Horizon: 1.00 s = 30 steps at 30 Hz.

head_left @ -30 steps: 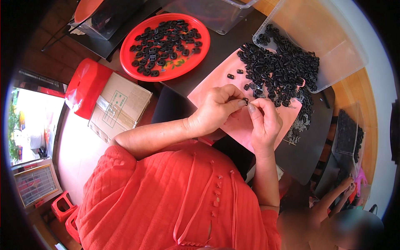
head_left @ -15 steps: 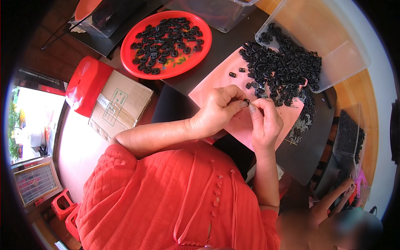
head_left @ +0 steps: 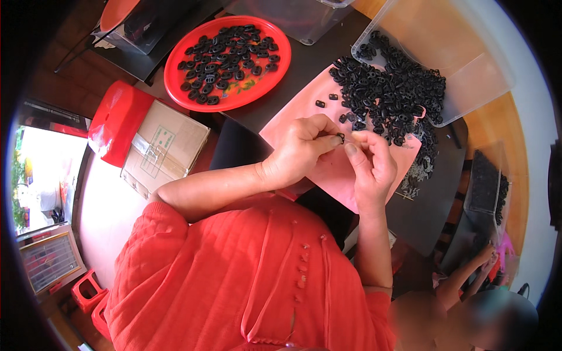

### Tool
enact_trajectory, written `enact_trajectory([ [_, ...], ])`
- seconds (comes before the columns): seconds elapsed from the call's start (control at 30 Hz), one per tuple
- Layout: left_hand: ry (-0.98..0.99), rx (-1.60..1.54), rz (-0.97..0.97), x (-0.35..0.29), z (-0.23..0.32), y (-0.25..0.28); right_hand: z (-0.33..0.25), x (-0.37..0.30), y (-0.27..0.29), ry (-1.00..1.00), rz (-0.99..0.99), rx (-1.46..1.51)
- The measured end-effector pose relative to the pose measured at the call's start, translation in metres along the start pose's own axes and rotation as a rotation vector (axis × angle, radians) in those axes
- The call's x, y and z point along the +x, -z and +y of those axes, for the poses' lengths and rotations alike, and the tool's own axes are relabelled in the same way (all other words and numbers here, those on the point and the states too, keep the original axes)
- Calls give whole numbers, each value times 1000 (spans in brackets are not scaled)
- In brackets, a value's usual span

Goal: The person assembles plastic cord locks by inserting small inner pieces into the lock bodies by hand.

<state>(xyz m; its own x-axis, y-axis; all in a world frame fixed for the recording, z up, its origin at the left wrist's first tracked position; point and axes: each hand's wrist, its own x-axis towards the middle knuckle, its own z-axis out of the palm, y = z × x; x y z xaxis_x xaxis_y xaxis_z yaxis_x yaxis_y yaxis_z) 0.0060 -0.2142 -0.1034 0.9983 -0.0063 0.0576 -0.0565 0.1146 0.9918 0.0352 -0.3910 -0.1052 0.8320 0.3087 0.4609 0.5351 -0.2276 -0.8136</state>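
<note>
My left hand (head_left: pixel 300 151) pinches a small black two-holed plastic piece (head_left: pixel 340 138) between thumb and forefinger, above the pink sheet (head_left: pixel 319 117). Just to its right, my right hand (head_left: pixel 373 167) has thumb and forefinger pressed together. Anything between those fingertips is too small to make out, and a slight gap separates them from the black piece. Beyond my hands lies a big heap of similar black pieces (head_left: pixel 386 93), spilling from a clear plastic bin (head_left: pixel 468 88) tipped on its side. A few loose ones (head_left: pixel 320 103) rest apart on the sheet.
A red round tray (head_left: pixel 266 90) at the far left holds many black pieces. Small grey bits (head_left: pixel 414 178) lie right of the sheet on the dark table (head_left: pixel 424 216). A cardboard box (head_left: pixel 167 146) stands left. At lower right are another person's arms (head_left: pixel 465 278) and a clear bin (head_left: pixel 489 181).
My right fingertips have drawn slightly away from the black piece, widening the gap between the hands. The left hand still grips that piece. The whole view has shifted slightly.
</note>
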Motion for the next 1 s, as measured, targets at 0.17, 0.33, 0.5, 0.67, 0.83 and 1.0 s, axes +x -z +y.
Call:
enact_trajectory([
  [0.17, 46, -76, 2, 2, -3, 2, -6, 7, -3, 105, 86, -110],
  [0.33, 4, 112, -64, 2, 0, 7, -7, 7, 1, 135, -43, -210],
  [0.5, 19, 165, -178, 5, -5, 11, -12, 4, -2, 92, -73, -142],
  [0.67, -111, 119, -83, 4, -11, 7, -16, 10, -1, 155, -26, -197],
  [0.83, 89, 9, -115, 9, 3, 17, -5, 63, 36, -44, -161, -299],
  [1.0, 107, 7, -125, 7, -1, 19, 26, 114, 21, 189, -250, -795],
])
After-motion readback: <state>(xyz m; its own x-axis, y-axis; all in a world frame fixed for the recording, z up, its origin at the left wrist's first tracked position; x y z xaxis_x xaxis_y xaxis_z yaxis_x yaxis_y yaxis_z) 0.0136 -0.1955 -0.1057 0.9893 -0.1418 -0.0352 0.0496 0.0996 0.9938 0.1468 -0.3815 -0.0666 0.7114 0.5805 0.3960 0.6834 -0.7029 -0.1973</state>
